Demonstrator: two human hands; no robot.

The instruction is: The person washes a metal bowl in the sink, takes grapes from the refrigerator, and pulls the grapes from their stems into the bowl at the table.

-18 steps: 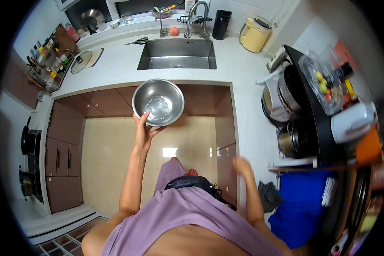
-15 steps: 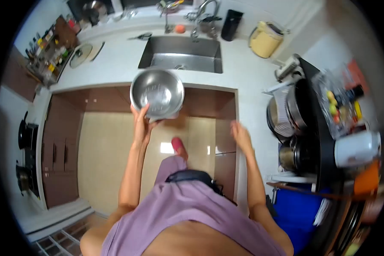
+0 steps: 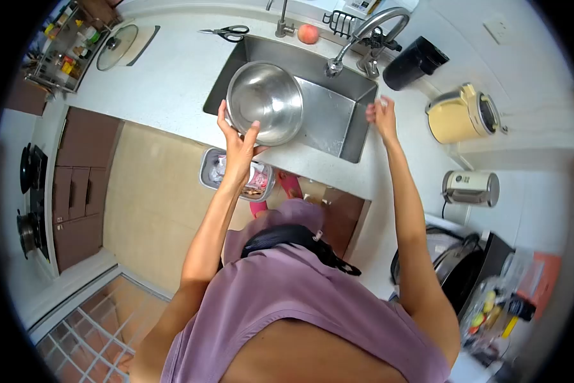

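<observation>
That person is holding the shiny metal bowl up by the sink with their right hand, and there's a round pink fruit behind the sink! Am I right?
Not quite: the head view shows the left hand holding the shiny metal bowl up by the sink, not the right hand. And there's a round pink fruit behind the sink.

No readable text, no legible brands or numbers — any print on the pink wrapper (image 3: 259, 179) too small
</observation>
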